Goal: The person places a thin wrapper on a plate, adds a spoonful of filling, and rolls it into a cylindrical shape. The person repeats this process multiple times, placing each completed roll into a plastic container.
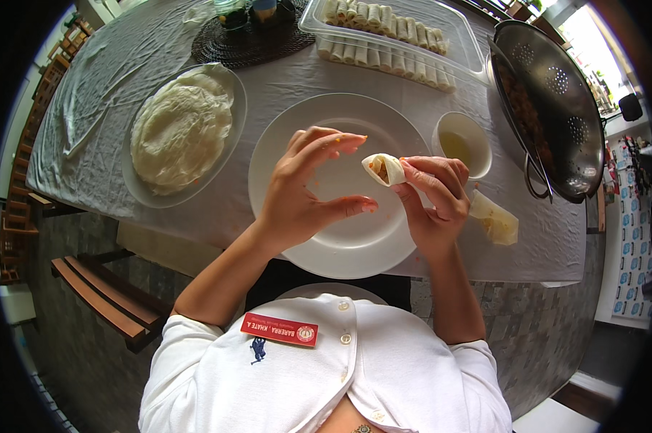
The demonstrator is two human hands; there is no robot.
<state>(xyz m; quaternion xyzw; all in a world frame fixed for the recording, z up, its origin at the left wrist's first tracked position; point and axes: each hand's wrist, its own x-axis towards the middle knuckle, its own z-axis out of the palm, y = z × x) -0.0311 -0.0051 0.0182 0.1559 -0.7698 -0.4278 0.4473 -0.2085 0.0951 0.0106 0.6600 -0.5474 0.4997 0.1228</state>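
My right hand (437, 200) holds a short spring roll (383, 169) between thumb and fingers, its open end showing orange-brown filling. Over the left part of a large white plate (339, 265), my left hand (304, 189) holds nothing, with thumb and fingers spread and orange bits on the fingertips. An oval dish (238, 116) at the left bears a stack of thin white wrappers (182, 132). A white bowl (475, 168) of yellowish liquid stands beyond my right hand. A piece of wrapper (496, 219) lies on the cloth to the right of that hand.
A clear plastic container (467, 48) with rows of rolls stands at the back. At the right, a metal colander (567, 108) leans over dark brown filling (521, 103), near a metal utensil handle (545, 173). A woven dark mat (212, 46) holds jars. A wooden bench (101, 297) is at lower left.
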